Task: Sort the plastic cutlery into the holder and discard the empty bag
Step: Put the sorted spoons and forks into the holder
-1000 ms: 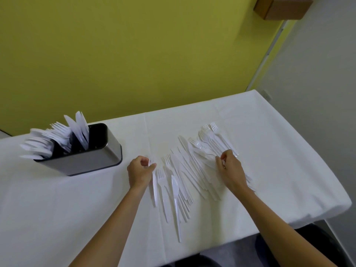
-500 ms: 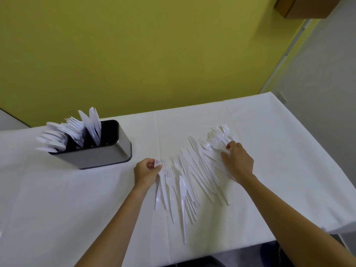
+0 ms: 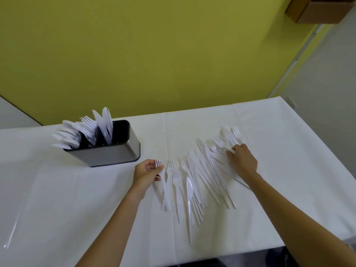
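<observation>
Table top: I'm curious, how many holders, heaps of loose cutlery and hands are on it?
Holder: 1
Heap of loose cutlery: 1
Hands: 2 (left hand pinching a fork, right hand on the heap)
Total: 4

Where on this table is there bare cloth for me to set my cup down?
Bare cloth lies in front of the holder, left of the left hand, which pinches a fork; also behind the cutlery spread toward the wall, and at the right end of the table, past the right hand. Between the hands it is crowded.
</observation>
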The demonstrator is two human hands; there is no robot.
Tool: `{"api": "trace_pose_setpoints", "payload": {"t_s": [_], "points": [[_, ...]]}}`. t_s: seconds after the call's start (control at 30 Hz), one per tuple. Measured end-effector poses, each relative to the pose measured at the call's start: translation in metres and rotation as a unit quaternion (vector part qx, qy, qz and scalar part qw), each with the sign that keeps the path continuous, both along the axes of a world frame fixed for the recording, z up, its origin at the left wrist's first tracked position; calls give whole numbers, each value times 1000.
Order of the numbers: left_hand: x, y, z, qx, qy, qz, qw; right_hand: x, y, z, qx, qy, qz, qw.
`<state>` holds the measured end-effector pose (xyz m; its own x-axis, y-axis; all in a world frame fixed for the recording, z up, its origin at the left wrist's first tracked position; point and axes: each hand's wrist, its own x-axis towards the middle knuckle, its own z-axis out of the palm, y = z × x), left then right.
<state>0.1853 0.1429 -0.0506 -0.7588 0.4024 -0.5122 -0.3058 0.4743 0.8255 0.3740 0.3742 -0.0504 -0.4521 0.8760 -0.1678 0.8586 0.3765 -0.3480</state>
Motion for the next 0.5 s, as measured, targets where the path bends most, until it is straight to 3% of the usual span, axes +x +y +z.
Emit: {"api": "trace_pose_setpoints", "payload": {"t_s": [0.13,0.23,0.4,0.5], "points": [[5,4,4,-9,8,-50,999,4,-5,1,0,26,12,1000],[11,12,1,-33,42,-106,993,7,-14,4,-42,95,16,994],[12,23,-10,-84,180,-203,959,19,-38,6,-164,220,0,962],[10,26,-13,-107,211,-227,945,24,-55,15,-263,261,-27,928]]}}
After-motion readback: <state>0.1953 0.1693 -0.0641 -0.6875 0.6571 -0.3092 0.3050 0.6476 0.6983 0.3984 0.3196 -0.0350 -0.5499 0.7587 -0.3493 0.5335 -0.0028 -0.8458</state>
